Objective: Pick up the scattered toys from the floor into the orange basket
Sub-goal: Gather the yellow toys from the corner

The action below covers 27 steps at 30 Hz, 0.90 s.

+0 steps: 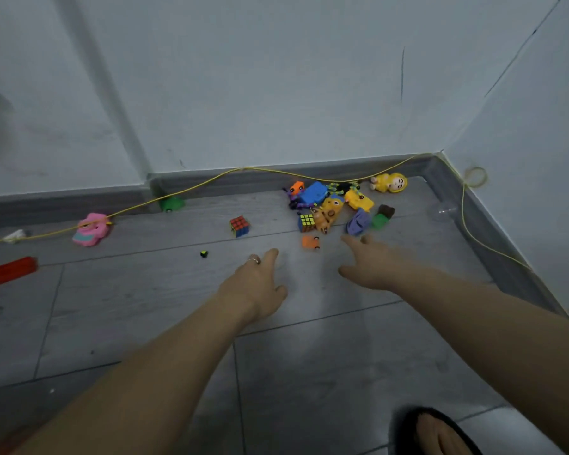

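Observation:
Toys lie scattered on the grey floor near the wall. A heap at the back right holds a blue block [313,193], a yellow figure [331,210], a small puzzle cube [306,222], a purple toy [358,222] and a yellow doll [391,182]. A small orange toy [310,242] lies just in front of the heap. A second puzzle cube [239,226] sits alone to the left. My left hand [255,285] and my right hand [370,262] stretch forward over the floor, fingers extended, holding nothing. My right fingertips are close to the orange toy. No orange basket is in view.
A pink toy [91,228], a red block [11,270], a green toy [171,204] and a tiny black piece [204,254] lie to the left. A yellow cord [211,181] runs along the skirting. My foot in a black slipper [437,433] is at the bottom right.

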Each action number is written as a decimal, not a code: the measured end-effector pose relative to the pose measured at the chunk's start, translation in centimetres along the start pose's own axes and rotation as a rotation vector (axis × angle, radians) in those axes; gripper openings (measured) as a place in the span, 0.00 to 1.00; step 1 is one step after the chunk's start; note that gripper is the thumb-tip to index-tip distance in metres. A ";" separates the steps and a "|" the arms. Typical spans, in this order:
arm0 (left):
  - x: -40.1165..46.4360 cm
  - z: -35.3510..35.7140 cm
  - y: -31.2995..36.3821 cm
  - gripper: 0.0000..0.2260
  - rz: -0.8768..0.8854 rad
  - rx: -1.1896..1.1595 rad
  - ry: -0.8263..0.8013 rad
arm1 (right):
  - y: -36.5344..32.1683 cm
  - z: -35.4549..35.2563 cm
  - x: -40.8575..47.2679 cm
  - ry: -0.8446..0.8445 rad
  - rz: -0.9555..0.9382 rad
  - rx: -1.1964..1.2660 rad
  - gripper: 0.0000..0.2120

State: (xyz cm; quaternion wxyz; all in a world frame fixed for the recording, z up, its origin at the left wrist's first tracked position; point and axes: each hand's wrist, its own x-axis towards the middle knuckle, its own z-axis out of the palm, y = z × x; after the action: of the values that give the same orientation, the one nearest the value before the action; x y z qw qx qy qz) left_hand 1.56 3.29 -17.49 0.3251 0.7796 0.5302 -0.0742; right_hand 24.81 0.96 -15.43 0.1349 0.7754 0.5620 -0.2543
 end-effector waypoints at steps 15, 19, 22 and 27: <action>12.4 1.6 8.6 0.46 -0.296 -0.170 0.106 | 9.9 -1.4 11.0 0.100 0.068 0.321 0.43; 14.6 2.0 9.7 0.43 -0.257 -0.063 0.100 | 8.6 -1.0 11.6 0.322 -0.022 0.236 0.29; 16.0 2.0 10.7 0.38 -0.269 0.045 0.081 | 7.8 -0.6 12.2 0.259 -0.021 0.255 0.28; 16.1 2.7 11.5 0.24 -0.255 0.086 0.081 | 7.3 0.0 12.4 0.239 -0.070 0.265 0.25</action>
State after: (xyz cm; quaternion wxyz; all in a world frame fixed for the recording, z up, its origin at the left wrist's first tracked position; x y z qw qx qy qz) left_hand 19.09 11.66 -22.10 0.2580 0.7214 0.6338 -0.1060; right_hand 34.59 8.51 -22.78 -0.0454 0.7910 0.5623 -0.2367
